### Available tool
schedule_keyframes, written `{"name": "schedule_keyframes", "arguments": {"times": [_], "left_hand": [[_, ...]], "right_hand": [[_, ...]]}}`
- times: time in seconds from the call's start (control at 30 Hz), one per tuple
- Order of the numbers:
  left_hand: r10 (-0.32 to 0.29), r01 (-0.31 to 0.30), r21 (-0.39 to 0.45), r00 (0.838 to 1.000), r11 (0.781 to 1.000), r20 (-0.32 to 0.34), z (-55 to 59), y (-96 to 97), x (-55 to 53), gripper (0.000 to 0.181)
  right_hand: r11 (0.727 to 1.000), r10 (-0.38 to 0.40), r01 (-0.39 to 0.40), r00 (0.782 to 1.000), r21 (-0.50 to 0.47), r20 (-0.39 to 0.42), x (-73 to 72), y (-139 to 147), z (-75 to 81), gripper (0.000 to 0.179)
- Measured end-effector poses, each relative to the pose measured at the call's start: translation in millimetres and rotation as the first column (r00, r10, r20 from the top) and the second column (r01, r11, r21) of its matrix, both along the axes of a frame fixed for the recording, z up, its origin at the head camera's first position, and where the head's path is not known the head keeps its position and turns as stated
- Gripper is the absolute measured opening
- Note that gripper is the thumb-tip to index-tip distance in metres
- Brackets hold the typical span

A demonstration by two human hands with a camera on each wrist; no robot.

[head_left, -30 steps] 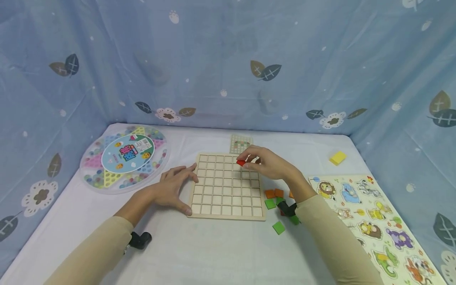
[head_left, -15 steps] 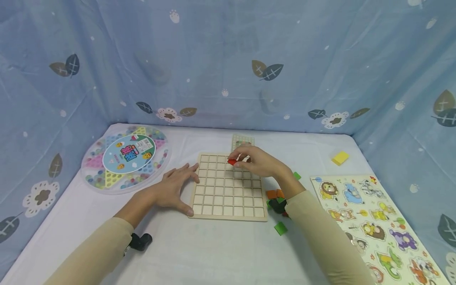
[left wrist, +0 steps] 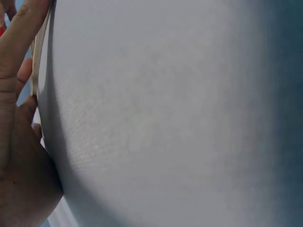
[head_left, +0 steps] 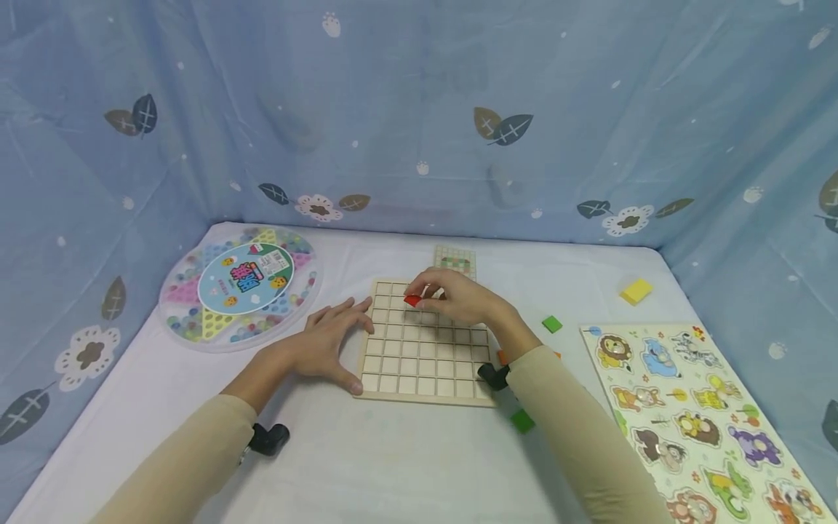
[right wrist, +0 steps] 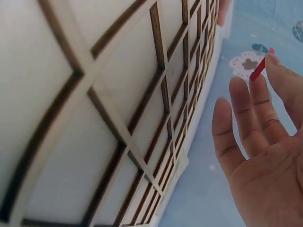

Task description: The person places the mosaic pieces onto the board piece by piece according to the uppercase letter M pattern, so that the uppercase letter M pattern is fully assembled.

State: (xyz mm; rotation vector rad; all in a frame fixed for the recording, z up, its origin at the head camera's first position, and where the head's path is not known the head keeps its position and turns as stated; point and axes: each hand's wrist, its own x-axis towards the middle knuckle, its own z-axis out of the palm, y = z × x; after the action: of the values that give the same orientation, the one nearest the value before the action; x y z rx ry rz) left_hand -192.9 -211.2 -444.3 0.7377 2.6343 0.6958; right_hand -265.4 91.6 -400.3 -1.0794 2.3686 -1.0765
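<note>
A wooden grid board (head_left: 406, 349) lies on the white table, its square cells bare where they show. My left hand (head_left: 327, 346) rests at its left side with spread fingers, the thumb by the near left corner. Between thumb and fingertips, my right hand (head_left: 461, 297) pinches a thin red square tile (head_left: 412, 300) over the far rows of the board. In the right wrist view the red tile (right wrist: 261, 65) is edge-on and apart from the grid. Behind the board lies a small pattern card (head_left: 455, 260), partly hidden by the right hand.
Green tiles (head_left: 552, 324) and orange ones lie right of the board, some hidden under the right forearm. A yellow block (head_left: 636, 292) sits farther right. An animal puzzle board (head_left: 687, 393) covers the right side; a round bead game (head_left: 245, 287) stands at the left.
My right hand has carried the red tile leftward over the far part of the board. The left hand keeps its place at the board's edge. The view has shifted slightly.
</note>
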Motion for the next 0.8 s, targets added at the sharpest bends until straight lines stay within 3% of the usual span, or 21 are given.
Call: {"name": "schedule_keyframes", "arguments": {"times": [0.8], "left_hand": [[0.006, -0.006, -0.022, 1.0, 1.0, 0.025, -1.1, -2.1, -0.6, 0.095]], "right_hand": [[0.997, 0.048, -0.047, 0.999, 0.064, -0.014, -5.5, -28.9, -7.9, 0.028]]}}
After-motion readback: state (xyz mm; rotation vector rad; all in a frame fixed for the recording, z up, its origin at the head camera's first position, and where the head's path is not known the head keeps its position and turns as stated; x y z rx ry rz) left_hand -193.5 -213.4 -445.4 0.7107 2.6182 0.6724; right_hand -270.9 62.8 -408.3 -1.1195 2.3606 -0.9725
